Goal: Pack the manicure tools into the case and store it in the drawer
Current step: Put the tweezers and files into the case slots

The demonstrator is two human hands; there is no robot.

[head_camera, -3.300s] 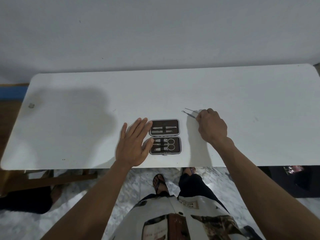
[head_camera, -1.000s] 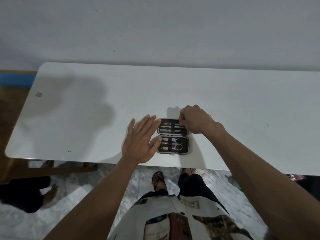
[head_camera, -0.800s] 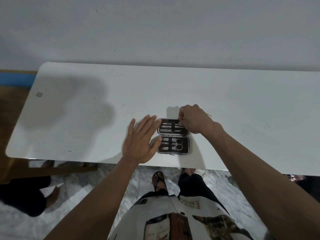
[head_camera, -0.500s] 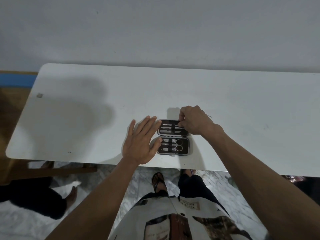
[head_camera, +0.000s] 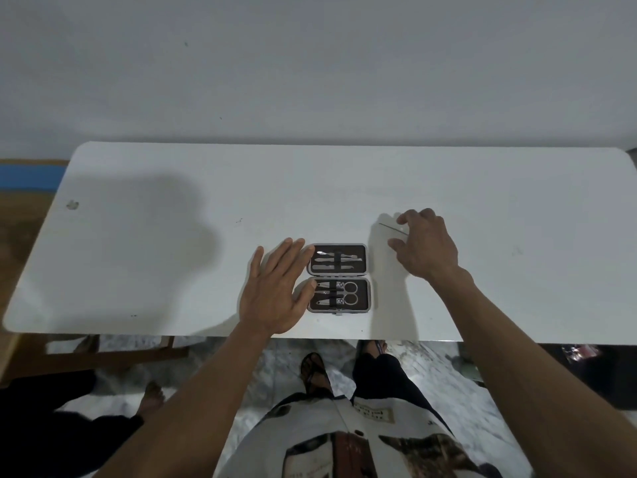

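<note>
Case [head_camera: 339,277] open flat on white table [head_camera: 482,188], near front edge — two halves, both showing metal tools strapped under elastic bands; scissors [head_camera: 346,293] in the near half. Left hand [head_camera: 275,288] flat on table, fingers spread, touching the case's left edge, gripping nothing. Right hand [head_camera: 422,244] to the right of the case, fingers curled loosely and apart, hovering at a thin metal pick [head_camera: 393,228] lying loose on the table; not clamped on it yet. Probably last loose tool to pack. Pick looks light, stiff, slippery, lying flush — likely needs a fingertip pinch at the near end, or a slide first to lift. Pointed tip, so best held mid-shaft. No drawer in view.
</note>
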